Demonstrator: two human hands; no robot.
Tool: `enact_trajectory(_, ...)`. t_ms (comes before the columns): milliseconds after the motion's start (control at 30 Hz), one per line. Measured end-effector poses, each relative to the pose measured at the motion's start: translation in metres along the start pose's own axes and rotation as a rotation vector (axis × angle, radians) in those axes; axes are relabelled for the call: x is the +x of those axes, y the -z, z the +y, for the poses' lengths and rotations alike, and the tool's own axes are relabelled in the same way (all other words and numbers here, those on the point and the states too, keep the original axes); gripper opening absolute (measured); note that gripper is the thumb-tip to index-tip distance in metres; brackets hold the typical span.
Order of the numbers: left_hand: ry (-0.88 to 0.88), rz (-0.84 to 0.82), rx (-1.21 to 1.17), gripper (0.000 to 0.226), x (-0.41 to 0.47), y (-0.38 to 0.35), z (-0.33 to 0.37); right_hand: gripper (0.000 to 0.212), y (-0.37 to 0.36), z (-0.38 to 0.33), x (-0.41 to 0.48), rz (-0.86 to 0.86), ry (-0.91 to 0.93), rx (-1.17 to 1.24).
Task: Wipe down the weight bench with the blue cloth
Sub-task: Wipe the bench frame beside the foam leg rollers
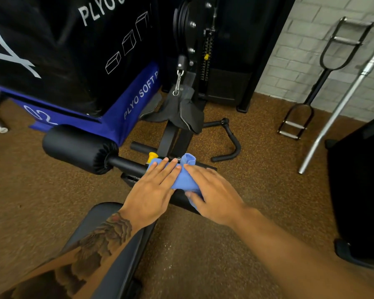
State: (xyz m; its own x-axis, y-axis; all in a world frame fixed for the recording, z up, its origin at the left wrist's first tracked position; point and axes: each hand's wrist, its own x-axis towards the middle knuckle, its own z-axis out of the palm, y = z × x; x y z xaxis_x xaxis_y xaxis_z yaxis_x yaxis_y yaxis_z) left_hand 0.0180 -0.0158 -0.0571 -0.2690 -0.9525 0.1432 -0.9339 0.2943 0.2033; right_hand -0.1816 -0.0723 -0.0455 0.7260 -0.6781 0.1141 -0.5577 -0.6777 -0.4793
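The blue cloth (181,180) lies bunched over the far end of the weight bench (125,260), on the black frame just beyond the seat pad, with one fold standing up at its far right corner. Both hands rest on it. The left hand (153,190) lies flat, its grip apart, straight fingers pressing the cloth's left side. The right hand (214,195) covers the right side, its grip also apart with fingers stretched out; a fold of cloth wraps its thumb.

Just left of the cloth a yellow knob (152,156) sticks up, and farther left is the bench's black foam roller (78,147). Behind it stand a black plyo box (73,50) on a blue plyo box (134,100). At far centre is a cable machine (194,39) with a carabiner (178,83) hanging. On the right a barbell (343,100) and a triceps bar (324,72) lean against the brick wall (300,39), above the brown rubber floor (203,255).
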Motion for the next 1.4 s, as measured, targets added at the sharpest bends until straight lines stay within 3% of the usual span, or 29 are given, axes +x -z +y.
enact_trajectory(200,-0.098,-0.037,0.096,0.060,-0.012,-0.004,-0.005,0.060,0.013,0.016,-0.002,-0.181,0.118,-0.063)
enact_trajectory(333,-0.063,-0.098,0.104,0.065,-0.012,-0.004,-0.007,0.061,0.017,0.016,0.001,-0.245,0.066,-0.134)
enact_trajectory(633,-0.038,-0.170,-0.082,0.068,-0.001,0.015,0.001,0.063,0.002,-0.019,-0.022,0.013,-0.006,-0.344)
enact_trajectory(800,-0.044,-0.131,-0.168,0.058,0.015,0.005,-0.001,0.053,-0.020,-0.009,-0.022,0.035,-0.070,-0.356)
enact_trajectory(1400,-0.087,-0.095,-0.078,0.057,0.023,0.004,-0.007,0.056,-0.022,-0.007,-0.018,0.017,-0.097,-0.344)
